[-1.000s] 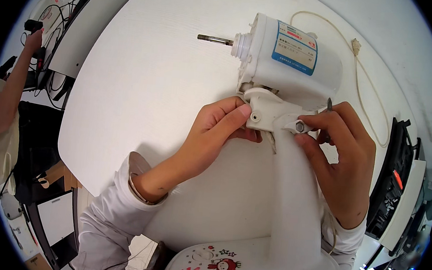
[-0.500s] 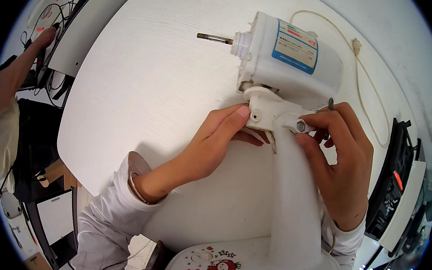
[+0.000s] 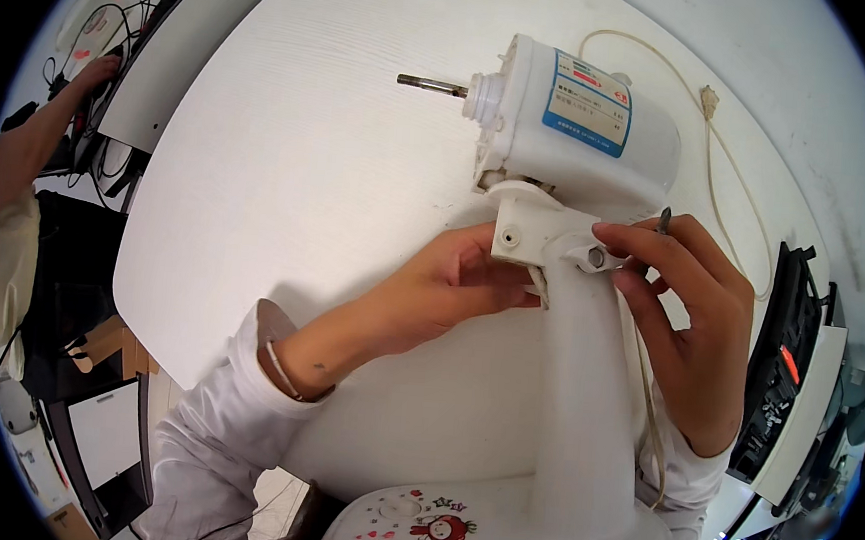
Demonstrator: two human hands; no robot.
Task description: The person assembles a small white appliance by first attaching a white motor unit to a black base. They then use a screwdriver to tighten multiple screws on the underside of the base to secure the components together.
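A partly dismantled electric fan stands before me. Its white motor housing (image 3: 522, 141) has a blue-edged label, and a bare metal shaft (image 3: 430, 84) points left. A white bracket (image 3: 546, 223) under the housing joins the neck (image 3: 589, 401), which rises from a base (image 3: 374, 527) with cartoon prints. My left hand (image 3: 442, 281) grips the bracket from the left, its fingers partly hidden behind it. My right hand (image 3: 696, 309) is closed around a slim dark metal tool (image 3: 665, 221), mostly hidden by the fingers. Its index fingertip and thumb are beside the bolt (image 3: 597, 257) at the joint.
A pale power cord with a plug (image 3: 708, 101) curves over the white table (image 3: 290, 160). At the right lies an open black tool case (image 3: 777, 364). Another person's arm (image 3: 46, 133) reaches among cables at the far left.
My left thumb has come off the bracket's front and moved down below it. My right index finger has moved to just above the bolt, and the thumb has drawn slightly away from the neck.
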